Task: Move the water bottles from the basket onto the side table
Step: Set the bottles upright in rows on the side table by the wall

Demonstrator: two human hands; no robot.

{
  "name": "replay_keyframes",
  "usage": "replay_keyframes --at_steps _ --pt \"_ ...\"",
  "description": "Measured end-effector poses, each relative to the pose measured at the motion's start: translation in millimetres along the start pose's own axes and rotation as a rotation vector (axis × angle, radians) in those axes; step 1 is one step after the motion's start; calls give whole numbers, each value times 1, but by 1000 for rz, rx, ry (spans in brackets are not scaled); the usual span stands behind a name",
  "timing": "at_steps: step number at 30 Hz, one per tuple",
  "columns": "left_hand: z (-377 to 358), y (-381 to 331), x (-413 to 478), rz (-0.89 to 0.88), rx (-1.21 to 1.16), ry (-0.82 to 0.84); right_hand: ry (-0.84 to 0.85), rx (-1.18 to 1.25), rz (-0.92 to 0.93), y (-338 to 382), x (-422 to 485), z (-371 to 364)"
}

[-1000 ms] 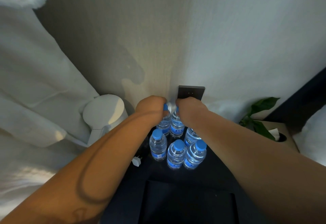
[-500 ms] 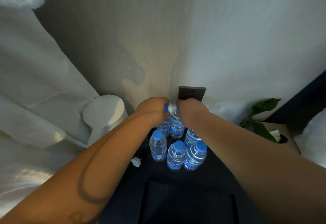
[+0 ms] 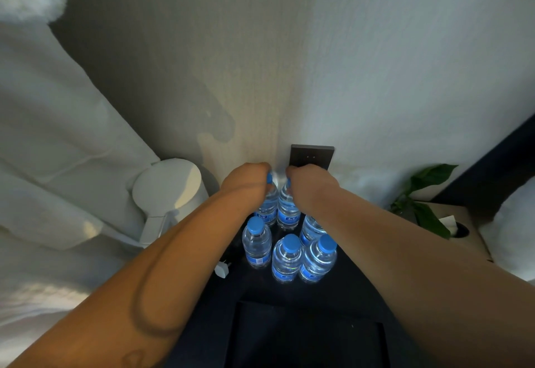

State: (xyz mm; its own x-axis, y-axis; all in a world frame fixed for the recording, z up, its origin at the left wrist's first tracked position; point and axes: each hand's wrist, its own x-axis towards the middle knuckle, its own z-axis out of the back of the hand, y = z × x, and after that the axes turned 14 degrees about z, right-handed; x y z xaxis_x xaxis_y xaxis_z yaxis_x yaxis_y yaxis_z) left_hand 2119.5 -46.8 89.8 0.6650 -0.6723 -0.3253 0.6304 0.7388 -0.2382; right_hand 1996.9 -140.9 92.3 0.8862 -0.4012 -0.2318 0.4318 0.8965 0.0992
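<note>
Several clear water bottles with blue caps stand upright on the dark side table (image 3: 341, 295) by the wall. My left hand (image 3: 246, 179) grips the top of the back-left bottle (image 3: 267, 208). My right hand (image 3: 309, 185) grips the top of the bottle beside it (image 3: 286, 211). Both of these bottles stand at the back of the group, close to the wall. In front stand a bottle at the left (image 3: 256, 241), one in the middle (image 3: 286, 257) and one at the right (image 3: 318, 257). Another bottle (image 3: 311, 227) is half hidden under my right forearm. No basket is in view.
A dark switch plate (image 3: 314, 154) sits on the wall just behind my hands. A white round lamp (image 3: 168, 185) stands left of the table, next to white bedding. A small white plug (image 3: 222, 269) lies at the table's left edge. A tissue box (image 3: 454, 222) and green leaves (image 3: 425, 194) are at the right.
Almost nothing differs. Both hands stay on the caps of the two back bottles, and the bottles stand in the same places.
</note>
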Motion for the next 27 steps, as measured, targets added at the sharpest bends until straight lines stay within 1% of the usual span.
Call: replay_keyframes --at_steps 6,12,14,17,19,27 --pt "1 -8 1 61 15 48 24 0 -16 1 1 -4" --pt "3 -13 2 108 15 40 10 -3 -14 0 1 -6" --pt "3 -12 0 97 25 43 17 -3 -17 0 2 -6" --pt "3 -7 -2 28 60 -2 4 -4 -14 1 2 -6" --pt "3 -5 -3 18 69 -9 -9 -7 -20 1 2 -7" --pt "3 -13 -5 101 42 35 -29 -40 -48 6 2 -11"
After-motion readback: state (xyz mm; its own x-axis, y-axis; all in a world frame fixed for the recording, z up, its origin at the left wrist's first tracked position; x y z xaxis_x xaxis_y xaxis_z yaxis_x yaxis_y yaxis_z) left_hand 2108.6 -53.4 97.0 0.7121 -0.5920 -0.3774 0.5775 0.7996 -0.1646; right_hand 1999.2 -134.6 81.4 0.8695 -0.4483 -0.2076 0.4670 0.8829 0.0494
